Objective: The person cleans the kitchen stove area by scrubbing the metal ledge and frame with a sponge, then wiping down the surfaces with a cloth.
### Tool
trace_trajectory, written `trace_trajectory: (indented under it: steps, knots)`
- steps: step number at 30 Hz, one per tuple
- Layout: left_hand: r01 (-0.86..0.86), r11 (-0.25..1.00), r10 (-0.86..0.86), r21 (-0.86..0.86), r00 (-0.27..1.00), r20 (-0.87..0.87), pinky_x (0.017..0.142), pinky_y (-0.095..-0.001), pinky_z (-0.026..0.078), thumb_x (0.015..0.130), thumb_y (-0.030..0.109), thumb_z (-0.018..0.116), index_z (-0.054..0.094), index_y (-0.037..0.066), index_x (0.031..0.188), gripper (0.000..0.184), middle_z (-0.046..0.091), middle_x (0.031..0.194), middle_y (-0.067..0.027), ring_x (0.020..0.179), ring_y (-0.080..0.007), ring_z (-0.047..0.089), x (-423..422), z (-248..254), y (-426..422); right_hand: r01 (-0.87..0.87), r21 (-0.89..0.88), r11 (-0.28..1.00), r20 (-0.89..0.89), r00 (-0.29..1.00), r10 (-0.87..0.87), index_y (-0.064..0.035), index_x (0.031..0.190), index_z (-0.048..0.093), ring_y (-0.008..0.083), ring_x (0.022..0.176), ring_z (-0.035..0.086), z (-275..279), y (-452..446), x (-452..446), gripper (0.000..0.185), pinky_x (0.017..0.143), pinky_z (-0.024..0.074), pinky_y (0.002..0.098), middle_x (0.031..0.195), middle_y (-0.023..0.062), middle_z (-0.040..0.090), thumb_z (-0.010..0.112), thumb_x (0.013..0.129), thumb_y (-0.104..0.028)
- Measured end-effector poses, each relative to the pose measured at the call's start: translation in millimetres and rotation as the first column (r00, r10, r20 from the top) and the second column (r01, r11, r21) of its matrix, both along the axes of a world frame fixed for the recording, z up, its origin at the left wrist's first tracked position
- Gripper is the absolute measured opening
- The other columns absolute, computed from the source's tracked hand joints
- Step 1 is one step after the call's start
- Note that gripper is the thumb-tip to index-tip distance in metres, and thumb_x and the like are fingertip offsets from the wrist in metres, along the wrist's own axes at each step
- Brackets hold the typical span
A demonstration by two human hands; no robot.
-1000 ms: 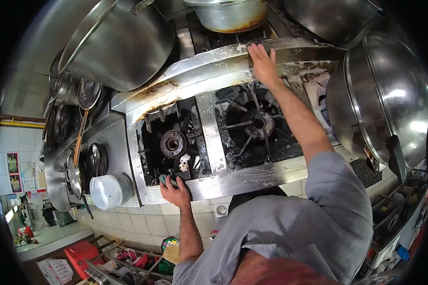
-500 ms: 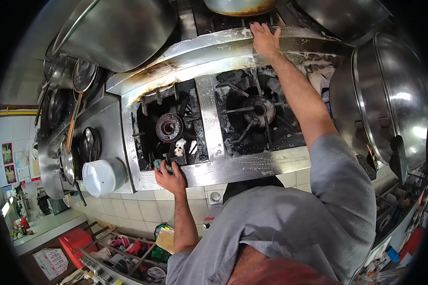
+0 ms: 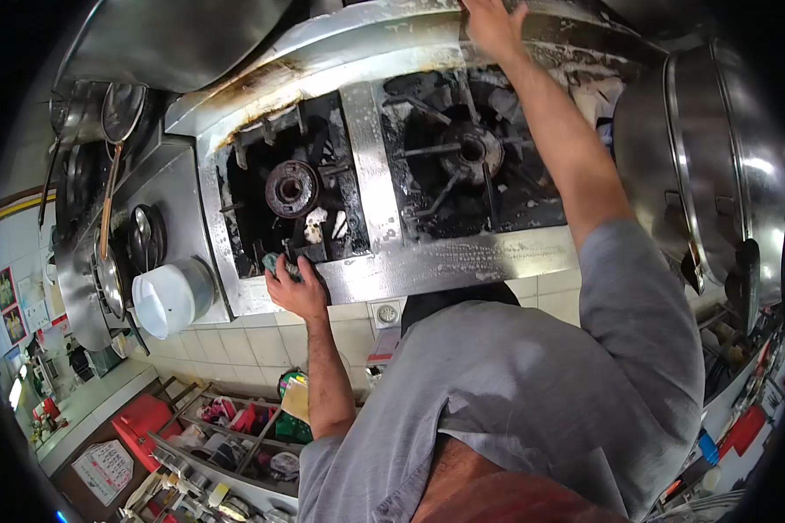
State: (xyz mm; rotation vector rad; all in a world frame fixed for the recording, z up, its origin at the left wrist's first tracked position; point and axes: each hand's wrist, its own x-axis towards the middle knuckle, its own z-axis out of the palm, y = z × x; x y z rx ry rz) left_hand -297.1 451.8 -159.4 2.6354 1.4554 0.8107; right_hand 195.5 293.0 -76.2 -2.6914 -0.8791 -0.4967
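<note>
Near the front left of the soapy steel stove [image 3: 462,263], my left hand [image 3: 296,286] is closed on a green scrubbing pad [image 3: 283,265] at the front edge. My right hand [image 3: 494,24] reaches to the raised back ledge, fingers apart, partly cut off by the top of the view; whether something lies under its palm is hidden. Between my hands are a left burner [image 3: 292,189] and a right burner [image 3: 473,152] in blackened, wet wells. White foam lies on the ledge and the middle strip.
A large pot [image 3: 174,39] stands at the back left, big steel pans [image 3: 698,166] at the right. On the left counter are a white plastic tub [image 3: 173,296], a strainer [image 3: 124,109] and spoons. Behind me are a red box [image 3: 146,427] and cluttered shelves.
The view has tilted, so the stove sits higher in it. My right hand has reached farther along the back ledge, fingers now at the view's top edge. My left hand stays at the front edge.
</note>
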Motion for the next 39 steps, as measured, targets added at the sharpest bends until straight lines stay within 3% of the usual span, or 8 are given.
trace_trajectory:
  steps: [3, 19, 25, 29, 30, 33, 35, 39]
  knots:
    - [-0.006, 1.000, 0.006, 0.000, 1.000, -0.016, 0.095, -0.0495, 0.034, 0.081, 0.034, 0.065, 0.059, 0.011, 0.113, 0.040, 0.049, 0.121, -0.0238, 0.112, -0.0392, 0.046, -0.3, -1.9, 0.9, -0.003, -0.025, 1.000, -0.316, 0.949, -0.005, -0.0046, 0.137, 0.037, 0.0300, 0.138, 0.020, 22.9, -0.9, -0.1, 0.053, 0.107, 0.0048, 0.0651, 0.146, 0.0114, 0.031, 0.042, 0.084, 0.000]
    - [-0.007, 0.999, 0.007, -0.031, 1.000, -0.020, 0.096, -0.0497, 0.033, 0.082, 0.037, 0.064, 0.059, 0.012, 0.114, 0.040, 0.049, 0.121, -0.0249, 0.114, -0.0399, 0.045, 3.5, -0.4, 0.2, 0.030, 0.046, 0.998, -0.241, 0.970, -0.018, -0.0078, 0.137, 0.039, 0.0291, 0.137, 0.023, 18.3, 10.5, 7.3, 0.054, 0.106, 0.0087, 0.0663, 0.147, 0.0093, 0.030, 0.045, 0.084, 0.000]
    - [0.006, 1.000, -0.006, -0.029, 1.000, -0.005, 0.095, -0.0500, 0.034, 0.082, 0.036, 0.065, 0.059, 0.012, 0.114, 0.040, 0.048, 0.121, -0.0262, 0.113, -0.0404, 0.045, 1.4, 2.9, -1.1, -0.016, 0.152, 0.988, -0.309, 0.949, 0.063, -0.0079, 0.139, 0.035, 0.0283, 0.139, 0.020, 15.6, 2.4, -10.3, 0.044, 0.111, 0.0007, 0.0594, 0.150, 0.0093, 0.025, 0.026, 0.096, -0.012]
    - [-0.002, 1.000, 0.002, -0.010, 1.000, 0.002, 0.095, -0.0496, 0.034, 0.081, 0.037, 0.065, 0.060, 0.012, 0.113, 0.041, 0.049, 0.121, -0.0254, 0.114, -0.0408, 0.045, -1.1, -3.3, 1.0, -0.064, -0.014, 0.998, -0.058, 0.996, 0.063, -0.0086, 0.138, 0.036, 0.0258, 0.138, 0.021, -14.7, -15.4, 21.9, 0.045, 0.111, -0.0057, 0.0562, 0.149, 0.0100, 0.027, 0.017, 0.100, -0.021]
    - [-0.002, 1.000, 0.002, -0.014, 1.000, 0.011, 0.095, -0.0496, 0.034, 0.081, 0.037, 0.065, 0.060, 0.013, 0.113, 0.040, 0.049, 0.121, -0.0257, 0.114, -0.0408, 0.045, -1.5, -3.3, 1.4, 0.063, 0.033, 0.997, -0.239, 0.969, -0.054, -0.0090, 0.137, 0.037, 0.0263, 0.137, 0.023, 19.9, -41.5, 8.4, 0.042, 0.111, -0.0029, 0.0566, 0.147, 0.0111, 0.031, 0.024, 0.098, -0.015]
    - [-0.032, 0.998, 0.032, -0.045, 0.999, -0.001, 0.096, -0.0499, 0.034, 0.082, 0.037, 0.065, 0.060, 0.013, 0.114, 0.040, 0.048, 0.121, -0.0266, 0.114, -0.0406, 0.045, 0.6, -0.3, 0.5, 0.368, -0.075, 0.927, 0.083, 0.928, -0.362, -0.0068, 0.132, 0.043, 0.0299, 0.133, 0.029, -15.9, -122.7, 75.0, 0.042, 0.108, 0.0146, 0.0600, 0.141, 0.0122, 0.038, 0.041, 0.090, -0.012]
    - [-0.030, 0.998, 0.031, -0.055, 1.000, 0.004, 0.096, -0.0499, 0.034, 0.082, 0.038, 0.064, 0.059, 0.013, 0.114, 0.041, 0.048, 0.122, -0.0272, 0.114, -0.0404, 0.045, -0.2, 0.1, -1.4, 0.476, -0.138, 0.869, -0.205, 0.844, -0.495, -0.0062, 0.134, 0.042, 0.0296, 0.133, 0.028, 29.3, -89.2, 46.3, 0.045, 0.106, 0.0153, 0.0621, 0.143, 0.0119, 0.036, 0.041, 0.089, -0.012]
    - [-0.017, 1.000, 0.017, -0.026, 1.000, -0.021, 0.096, -0.0499, 0.034, 0.083, 0.038, 0.063, 0.059, 0.013, 0.114, 0.040, 0.047, 0.122, -0.0271, 0.113, -0.0411, 0.044, 3.7, -1.5, -1.2, 0.158, 0.095, 0.983, 0.070, 0.984, -0.165, -0.0065, 0.136, 0.039, 0.0302, 0.136, 0.026, -41.5, -9.6, 19.9, 0.049, 0.109, 0.0063, 0.0602, 0.144, 0.0123, 0.035, 0.041, 0.088, -0.010]
